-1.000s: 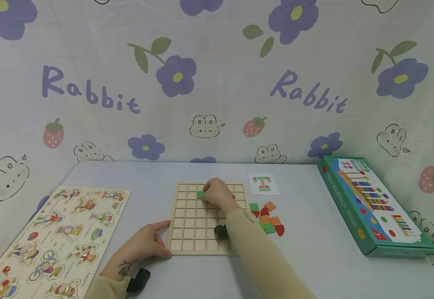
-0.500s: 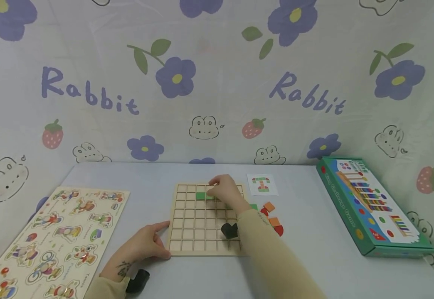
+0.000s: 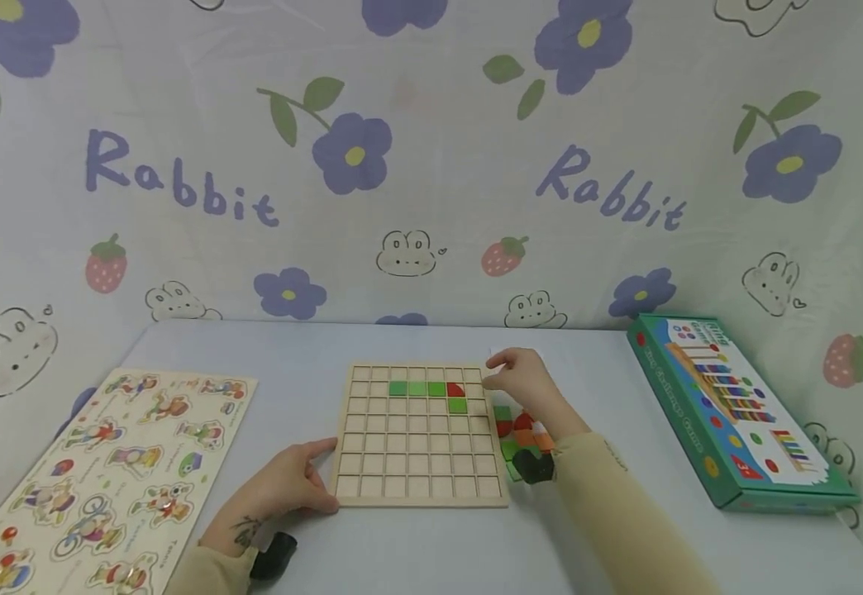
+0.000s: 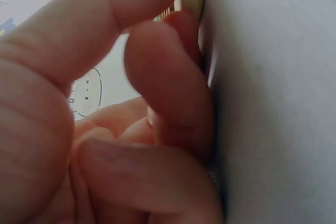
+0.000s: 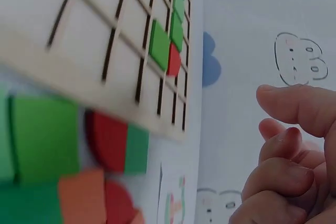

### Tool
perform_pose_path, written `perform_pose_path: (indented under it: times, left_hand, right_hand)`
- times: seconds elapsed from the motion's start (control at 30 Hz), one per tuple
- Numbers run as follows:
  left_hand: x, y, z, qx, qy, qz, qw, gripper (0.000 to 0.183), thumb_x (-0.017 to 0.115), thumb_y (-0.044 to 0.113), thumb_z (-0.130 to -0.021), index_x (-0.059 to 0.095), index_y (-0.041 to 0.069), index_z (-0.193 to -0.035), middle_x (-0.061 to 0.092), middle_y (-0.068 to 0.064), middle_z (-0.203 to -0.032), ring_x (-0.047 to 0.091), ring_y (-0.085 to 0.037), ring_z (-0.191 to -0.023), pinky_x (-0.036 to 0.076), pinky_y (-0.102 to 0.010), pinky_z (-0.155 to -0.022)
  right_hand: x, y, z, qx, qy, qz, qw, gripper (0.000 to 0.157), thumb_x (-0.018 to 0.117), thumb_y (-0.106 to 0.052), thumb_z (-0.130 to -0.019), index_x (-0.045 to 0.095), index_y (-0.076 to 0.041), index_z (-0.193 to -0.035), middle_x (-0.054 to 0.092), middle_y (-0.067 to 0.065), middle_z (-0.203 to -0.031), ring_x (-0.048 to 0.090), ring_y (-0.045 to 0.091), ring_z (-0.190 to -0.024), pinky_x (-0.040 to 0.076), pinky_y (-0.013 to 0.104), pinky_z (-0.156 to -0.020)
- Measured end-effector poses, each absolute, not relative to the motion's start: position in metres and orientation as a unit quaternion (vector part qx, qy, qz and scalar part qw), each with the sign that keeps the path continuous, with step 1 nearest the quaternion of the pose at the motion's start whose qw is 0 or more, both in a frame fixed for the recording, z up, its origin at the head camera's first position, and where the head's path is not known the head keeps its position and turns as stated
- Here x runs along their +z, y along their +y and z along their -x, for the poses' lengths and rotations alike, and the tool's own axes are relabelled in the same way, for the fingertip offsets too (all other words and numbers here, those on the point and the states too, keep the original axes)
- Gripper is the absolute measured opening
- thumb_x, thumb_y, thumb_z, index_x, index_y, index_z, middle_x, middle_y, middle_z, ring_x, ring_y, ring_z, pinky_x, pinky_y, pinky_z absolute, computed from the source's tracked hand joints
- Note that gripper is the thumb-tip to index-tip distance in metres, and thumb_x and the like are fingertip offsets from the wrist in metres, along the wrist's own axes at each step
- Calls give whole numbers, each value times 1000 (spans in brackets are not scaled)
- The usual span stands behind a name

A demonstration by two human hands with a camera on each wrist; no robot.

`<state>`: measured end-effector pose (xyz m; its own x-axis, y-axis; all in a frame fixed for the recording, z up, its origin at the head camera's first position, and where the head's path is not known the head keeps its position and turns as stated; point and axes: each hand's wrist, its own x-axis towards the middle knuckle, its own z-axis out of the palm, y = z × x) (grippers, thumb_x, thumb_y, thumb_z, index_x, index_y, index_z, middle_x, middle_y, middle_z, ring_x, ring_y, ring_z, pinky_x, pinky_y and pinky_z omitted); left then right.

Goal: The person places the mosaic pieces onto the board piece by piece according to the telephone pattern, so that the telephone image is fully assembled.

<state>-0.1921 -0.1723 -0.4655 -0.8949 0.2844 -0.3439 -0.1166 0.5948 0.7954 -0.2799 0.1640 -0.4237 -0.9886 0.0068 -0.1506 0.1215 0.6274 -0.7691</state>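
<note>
A wooden grid board (image 3: 420,502) lies flat on the table. In its second row from the back are several green squares (image 3: 417,388) and a red quarter-circle (image 3: 455,389); another green square (image 3: 457,406) sits below the red one. My left hand (image 3: 293,478) touches the board's left edge with thumb and index finger spread; its other fingers curl in the left wrist view. Just past the board's back right corner hovers my right hand (image 3: 531,387). Nothing shows between its loosely bent fingers in the right wrist view.
Loose green, red and orange pieces (image 3: 503,413) lie right of the board, partly behind the right wrist. A pattern card (image 5: 176,198) is mostly hidden by the hand in the head view. A green game box (image 3: 744,413) stands right, a picture puzzle board (image 3: 115,479) left.
My right hand has moved right, off the board, uncovering the green squares and red quarter-circle. It now covers most of the card. The left hand keeps its place at the board's edge.
</note>
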Motion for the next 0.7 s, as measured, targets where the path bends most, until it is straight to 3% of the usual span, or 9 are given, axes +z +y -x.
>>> perform_pose_path:
  times: [0.13,0.4,0.7]
  left_hand:
    - [-466,-173,193,447,865,-48,224,89,80,4,-60,38,2,-139,57,-3,-58,44,-10,-46,35,-24,-47]
    - [-467,-172,195,443,868,-51,216,89,80,3,-60,39,2,-139,57,-2,-56,43,-9,-45,34,-23,-46]
    - [-469,-173,194,455,861,-61,218,90,80,3,-60,37,0,-139,56,-1,-56,42,-9,-45,34,-24,-45]
  right_hand:
    - [-424,185,267,-401,908,-77,89,33,66,-15,-79,59,-2,-109,58,16,-100,51,22,-79,42,31,-64]
    - [-432,225,240,-319,931,-99,150,17,69,-15,-75,57,-5,-81,54,6,-80,47,22,-79,37,32,-63]
    - [-441,237,224,-243,945,-95,199,28,79,-24,-68,58,-6,-73,53,6,-76,47,21,-76,37,32,-62]
